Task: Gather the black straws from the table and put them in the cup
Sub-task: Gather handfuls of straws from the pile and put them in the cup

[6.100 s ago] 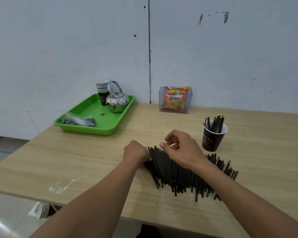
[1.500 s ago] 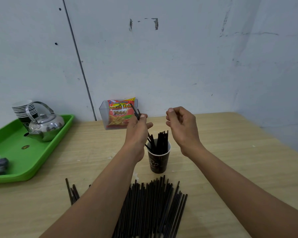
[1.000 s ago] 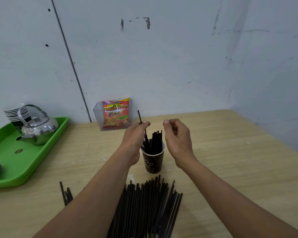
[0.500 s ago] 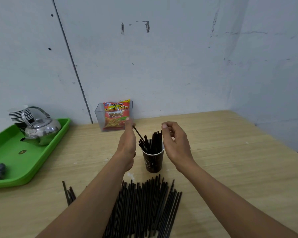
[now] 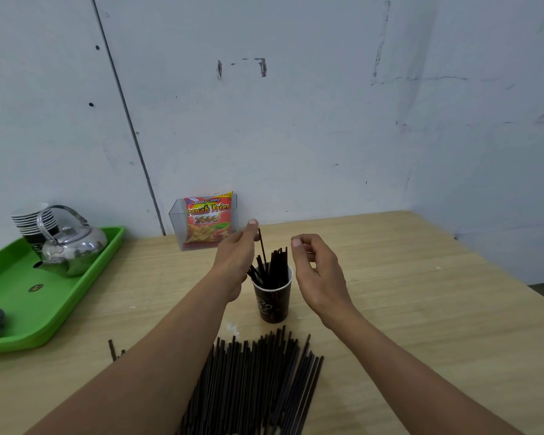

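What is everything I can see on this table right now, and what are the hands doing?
table: one, light wood, against a pale wall
cup: one, dark paper, table centre, upright, holding several black straws
loose straws: a large pile, black, lying in front of the cup; a few more at left
tray: one, green, far left
kettle: one, shiny metal, on the tray
stacked cups: one stack, behind the kettle
snack packet: one, red and yellow, in a clear holder by the wall
left hand: at the top of one straw standing in the cup
right hand: loosely curled, empty, right of the cup
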